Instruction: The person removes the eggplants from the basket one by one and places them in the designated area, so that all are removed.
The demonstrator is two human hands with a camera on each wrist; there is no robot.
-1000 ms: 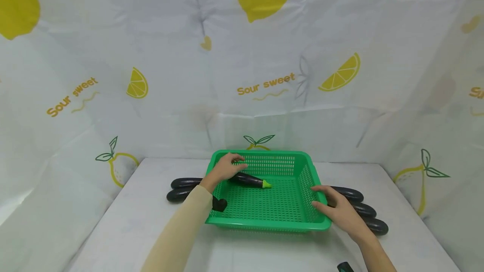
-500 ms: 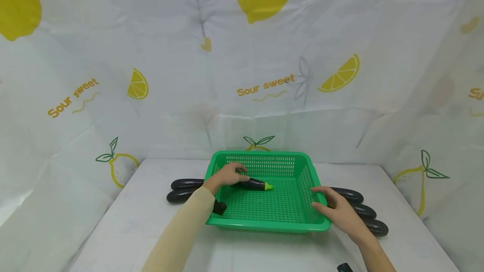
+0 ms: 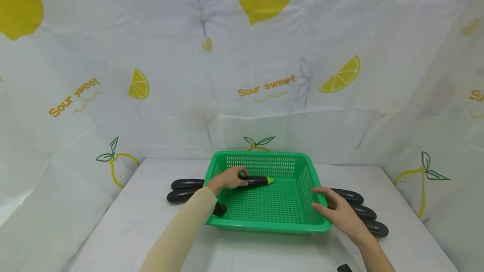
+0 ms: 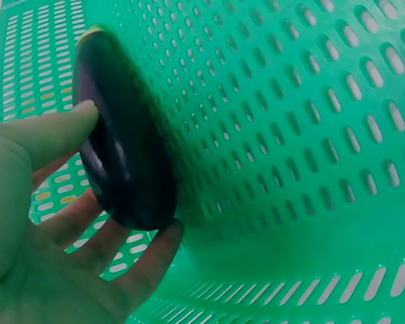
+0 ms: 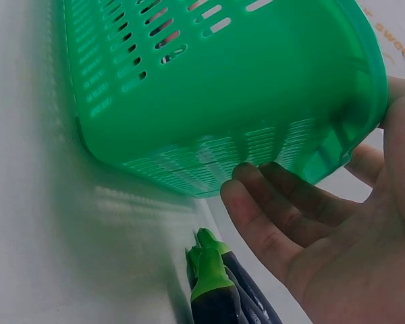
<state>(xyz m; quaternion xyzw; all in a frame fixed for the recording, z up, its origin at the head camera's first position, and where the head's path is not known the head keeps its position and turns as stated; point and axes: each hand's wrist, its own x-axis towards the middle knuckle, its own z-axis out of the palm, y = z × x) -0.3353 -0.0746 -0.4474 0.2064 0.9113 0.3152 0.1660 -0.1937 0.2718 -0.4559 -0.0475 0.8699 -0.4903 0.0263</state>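
Note:
A dark purple eggplant [image 3: 259, 181] with a green stem end lies along the back of the green plastic basket [image 3: 268, 224]. My left hand [image 3: 229, 178] reaches over the basket's left side and holds the eggplant near its blunt end. In the left wrist view the thumb presses one side of the eggplant [image 4: 121, 142], with fingers round the other side. My right hand [image 3: 342, 212] grips the basket's right rim; in the right wrist view its fingers [image 5: 270, 233] lie against the outer wall.
Two eggplants [image 3: 180, 195] lie left of the basket, partly behind it. Three more eggplants [image 3: 364, 211] lie on the right beside my right hand, green stems toward the basket. A dark object [image 3: 344, 268] shows at the bottom edge. A lemon-print sheet [image 3: 181, 125] hangs behind the white table [image 3: 124, 230].
My left hand has lowered from above the eggplant and now grips it. The eggplant has turned, its stem end moving right and slightly toward the back. The right hand stays on the rim.

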